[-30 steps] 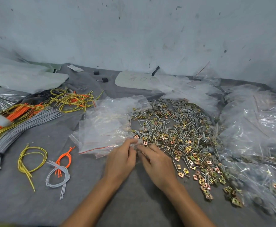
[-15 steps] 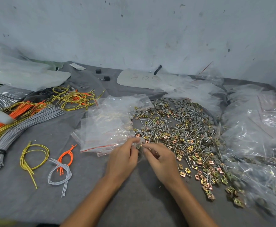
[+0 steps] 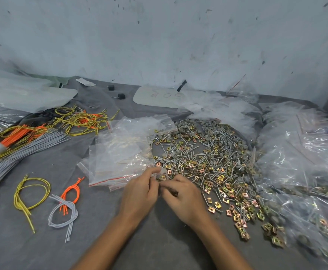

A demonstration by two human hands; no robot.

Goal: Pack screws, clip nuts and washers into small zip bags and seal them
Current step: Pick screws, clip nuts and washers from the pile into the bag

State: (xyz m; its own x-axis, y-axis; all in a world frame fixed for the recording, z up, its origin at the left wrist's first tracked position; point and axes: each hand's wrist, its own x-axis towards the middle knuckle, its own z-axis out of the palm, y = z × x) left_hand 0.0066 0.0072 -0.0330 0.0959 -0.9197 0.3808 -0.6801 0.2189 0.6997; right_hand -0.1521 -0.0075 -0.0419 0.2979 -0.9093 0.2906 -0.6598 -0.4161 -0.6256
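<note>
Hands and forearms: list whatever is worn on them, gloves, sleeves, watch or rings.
Nothing is worn. The left hand and right hand are bare, without gloves. The left forearm and right forearm are uncovered down to the picture's bottom edge, so no sleeve shows. No watch or bracelet shows, and no ring on the fingers in view.

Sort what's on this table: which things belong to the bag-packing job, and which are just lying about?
Job: left hand and right hand, both pinching a small zip bag; stack of empty zip bags; pile of screws, clip nuts and washers; filled bags.
Lying about: grey wire bundle; yellow and orange wires; written-on card; black blocks.
</note>
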